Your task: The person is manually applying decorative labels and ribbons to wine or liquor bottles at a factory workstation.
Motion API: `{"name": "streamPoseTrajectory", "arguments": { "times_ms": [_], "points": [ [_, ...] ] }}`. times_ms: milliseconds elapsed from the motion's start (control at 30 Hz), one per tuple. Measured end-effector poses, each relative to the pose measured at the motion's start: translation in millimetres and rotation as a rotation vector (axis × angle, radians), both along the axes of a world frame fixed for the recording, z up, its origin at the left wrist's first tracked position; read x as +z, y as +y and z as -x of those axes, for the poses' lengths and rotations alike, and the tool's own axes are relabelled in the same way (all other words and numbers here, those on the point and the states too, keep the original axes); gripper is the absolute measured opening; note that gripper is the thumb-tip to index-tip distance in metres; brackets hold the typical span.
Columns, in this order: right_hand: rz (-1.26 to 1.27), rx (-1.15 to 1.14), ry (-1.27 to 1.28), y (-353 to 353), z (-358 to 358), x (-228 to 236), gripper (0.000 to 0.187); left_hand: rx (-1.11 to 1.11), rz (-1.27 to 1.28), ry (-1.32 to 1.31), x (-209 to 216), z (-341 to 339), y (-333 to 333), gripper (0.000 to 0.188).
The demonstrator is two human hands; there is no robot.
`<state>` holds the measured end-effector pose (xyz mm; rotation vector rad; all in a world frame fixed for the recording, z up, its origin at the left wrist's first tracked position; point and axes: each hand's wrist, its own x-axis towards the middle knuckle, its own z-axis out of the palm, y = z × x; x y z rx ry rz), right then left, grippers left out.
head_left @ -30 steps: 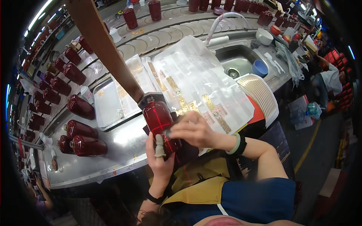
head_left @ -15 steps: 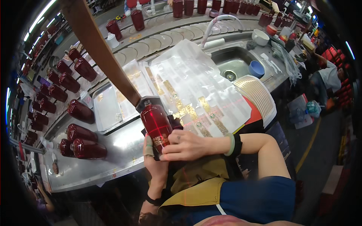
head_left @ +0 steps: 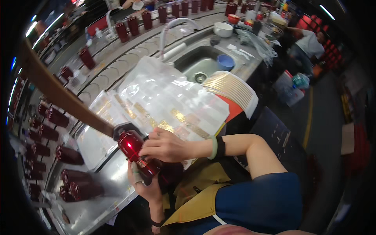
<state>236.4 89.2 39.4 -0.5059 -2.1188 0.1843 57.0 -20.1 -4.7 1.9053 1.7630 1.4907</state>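
Observation:
A dark red, glossy bottle (head_left: 130,145) lies tilted in front of me, its far end at a dark angular holder (head_left: 122,128) on a brown wooden bar (head_left: 66,92). A bright red light spot falls on its side, and gold marking shows lower down. My left hand (head_left: 147,188), with green bands on a finger, is closed around the bottle's near end from below. Across the bottle from the right comes my right hand (head_left: 166,147), its fingers bent together against the side; anything pinched in them is hidden. Sheets with gold patterned strips (head_left: 164,98) lie just beyond.
Several dark red bottles (head_left: 69,155) stand at left on the metal worktop (head_left: 94,213). A conveyor (head_left: 117,70) curves behind, carrying more bottles. Beyond the sheets are a sink (head_left: 188,64), a blue bowl (head_left: 225,62) and a stack of gold-striped sheets (head_left: 231,88). A person (head_left: 307,47) sits at far right.
My view has swung, so the scene sits further left and tilts. My right hand has shifted up along the bottle, its fingers more bunched. My left hand keeps its hold on the near end.

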Motion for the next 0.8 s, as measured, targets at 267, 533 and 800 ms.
{"name": "streamPoseTrajectory", "arguments": {
  "times_ms": [267, 533, 800],
  "points": [
    [-0.075, 0.225, -0.024, -31, 12, -10, 0.022, -0.080, 0.230, -0.459, 0, 0, 8, 0.099],
    [-0.163, 0.161, -0.019, -17, 10, -11, 0.013, -0.117, 0.284, -0.401, -4, 6, 9, 0.099],
    [-0.123, -0.018, 0.011, -1, 11, -6, 0.025, -0.061, 0.241, -0.305, 20, -4, 4, 0.086]
  ]
}}
